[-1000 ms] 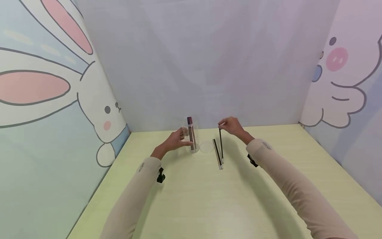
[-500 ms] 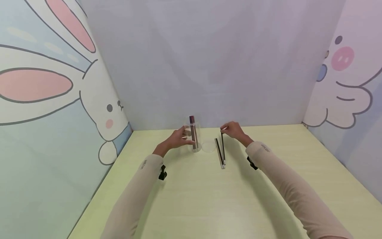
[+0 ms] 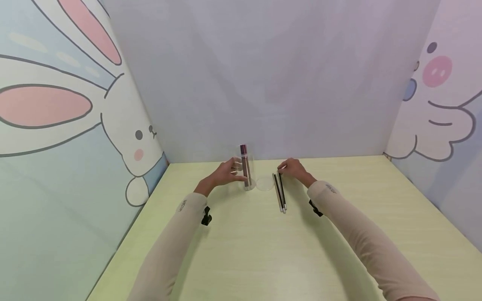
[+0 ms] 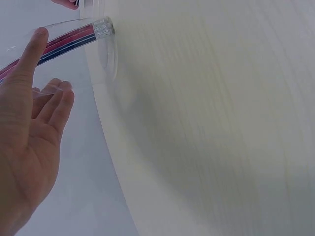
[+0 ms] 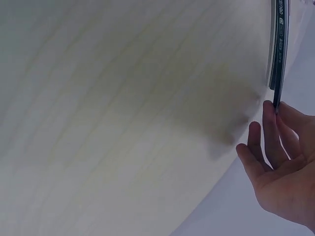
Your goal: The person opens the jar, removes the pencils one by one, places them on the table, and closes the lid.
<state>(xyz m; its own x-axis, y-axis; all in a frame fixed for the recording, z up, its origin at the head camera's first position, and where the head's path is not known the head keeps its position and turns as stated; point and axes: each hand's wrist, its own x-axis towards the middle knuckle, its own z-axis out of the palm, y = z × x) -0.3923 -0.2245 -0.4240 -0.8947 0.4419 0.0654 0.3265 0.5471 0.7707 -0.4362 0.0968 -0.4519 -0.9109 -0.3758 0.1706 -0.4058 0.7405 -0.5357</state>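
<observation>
My left hand (image 3: 225,172) grips a clear upright cylinder (image 3: 252,184), with thumb and fingers on opposite sides. Inside stand several pencils (image 3: 245,167); in the left wrist view red and dark blue pencils (image 4: 69,41) show, silvery ends at the base. To the right, my right hand (image 3: 293,168) pinches the far end of a dark pencil (image 3: 283,192) between thumb and forefinger, its other end near the table. Close beside it lie other pencils (image 3: 277,189). In the right wrist view, pale lettering runs along a dark pencil (image 5: 281,44); the other fingers are spread loosely.
A round clear lid (image 3: 265,184) lies on the pale wooden table (image 3: 244,251) between the cylinder and the loose pencils. A grey back wall (image 3: 263,83) rises behind the table. Side walls with cartoon animals (image 3: 124,125) flank it.
My right hand has come down, tilting the dark pencil from steep to nearly flat beside the others. The left hand stays at the cylinder. The head view has shifted slightly.
</observation>
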